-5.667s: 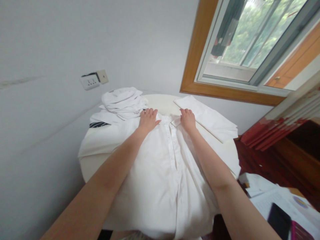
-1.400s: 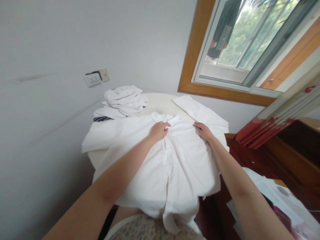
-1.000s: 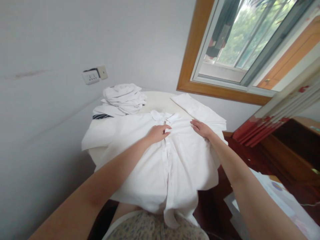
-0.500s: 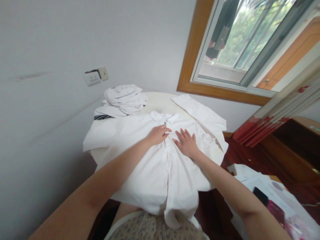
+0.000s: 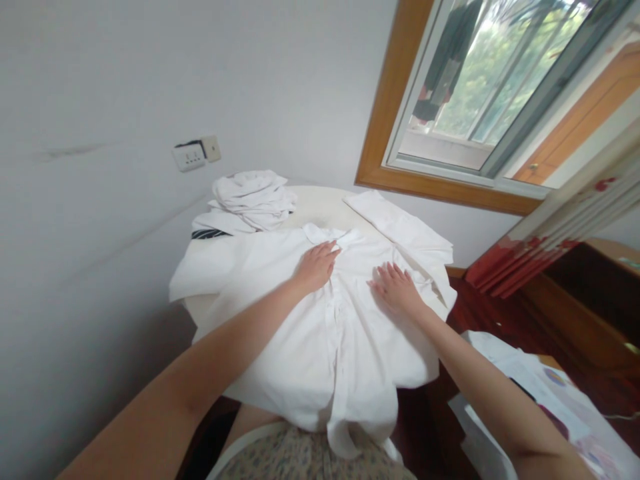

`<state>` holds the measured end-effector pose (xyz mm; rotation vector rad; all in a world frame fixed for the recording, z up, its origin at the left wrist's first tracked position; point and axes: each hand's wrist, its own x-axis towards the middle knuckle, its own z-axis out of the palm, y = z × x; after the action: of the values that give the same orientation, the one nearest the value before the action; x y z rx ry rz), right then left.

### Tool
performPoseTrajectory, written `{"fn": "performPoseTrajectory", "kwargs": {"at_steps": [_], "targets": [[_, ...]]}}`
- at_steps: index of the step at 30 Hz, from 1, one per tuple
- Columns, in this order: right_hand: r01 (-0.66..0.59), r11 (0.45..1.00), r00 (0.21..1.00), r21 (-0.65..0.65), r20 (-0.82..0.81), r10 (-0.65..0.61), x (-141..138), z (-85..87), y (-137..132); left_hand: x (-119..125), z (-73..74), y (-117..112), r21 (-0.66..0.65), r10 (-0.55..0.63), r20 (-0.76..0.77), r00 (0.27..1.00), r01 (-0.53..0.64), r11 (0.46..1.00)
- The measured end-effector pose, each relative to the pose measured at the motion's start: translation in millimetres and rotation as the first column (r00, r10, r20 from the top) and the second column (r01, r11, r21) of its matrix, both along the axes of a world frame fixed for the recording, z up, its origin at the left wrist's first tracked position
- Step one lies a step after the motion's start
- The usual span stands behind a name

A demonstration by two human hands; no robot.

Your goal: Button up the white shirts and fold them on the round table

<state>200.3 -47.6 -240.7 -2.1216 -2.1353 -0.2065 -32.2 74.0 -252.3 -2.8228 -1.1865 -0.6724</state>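
A white collared shirt [image 5: 280, 340] lies spread over a round, cream table [image 5: 320, 203], its front placket towards me and its lower hem hanging over the near edge. On the upper front, just below the collar, rests my left hand [image 5: 317, 265], fingers stretched out and fairly close together. My right hand [image 5: 397, 288] lies flat on the shirt's right half with its fingers spread. Neither hand grips the fabric. Around the right sleeve and side the cloth is wrinkled.
A heap of white clothes [image 5: 253, 200] sits at the table's back left, with a black striped piece [image 5: 210, 234] under it. Folded white cloth [image 5: 400, 223] lies at the back right. Papers [image 5: 550, 387] cover a low surface at right. Wall and window [image 5: 450, 100] stand behind.
My right hand has slid to the right across the shirt, away from the placket. My left hand has flattened near the collar, its fingers no longer curled at the placket.
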Motion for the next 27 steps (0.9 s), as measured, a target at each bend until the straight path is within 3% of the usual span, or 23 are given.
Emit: {"fn": "performPoseTrajectory", "kwargs": {"at_steps": [4,7,11,19,23,27], "targets": [[-0.166,0.985,0.986,-0.047,-0.009,0.166,-37,13.2,45,2,-3.7,3,-0.090,-0.083,-0.090,0.992,0.075,0.993],[-0.151,0.980,0.987,-0.132,-0.074,0.142,-50,7.1,75,2,-4.1,4,-0.100,-0.058,-0.112,0.992,0.047,0.994],[-0.101,0.987,0.992,-0.129,-0.089,0.090,-38,-7.0,99,1,-1.1,3,-0.117,-0.020,-0.136,0.990,0.004,0.993],[0.078,0.991,0.986,-0.110,-0.135,-0.093,-2,-10.8,120,0,7.0,1,-0.096,0.027,-0.072,0.997,-0.034,0.995],[0.093,0.995,0.984,-0.036,-0.150,-0.097,-2,-10.4,120,-2,11.4,6,-0.027,0.017,-0.001,1.000,-0.017,0.999],[0.093,0.995,0.987,0.023,-0.135,-0.090,-3,-1.3,116,-1,7.6,13,-0.120,-0.051,-0.090,0.995,0.040,0.992]]}}
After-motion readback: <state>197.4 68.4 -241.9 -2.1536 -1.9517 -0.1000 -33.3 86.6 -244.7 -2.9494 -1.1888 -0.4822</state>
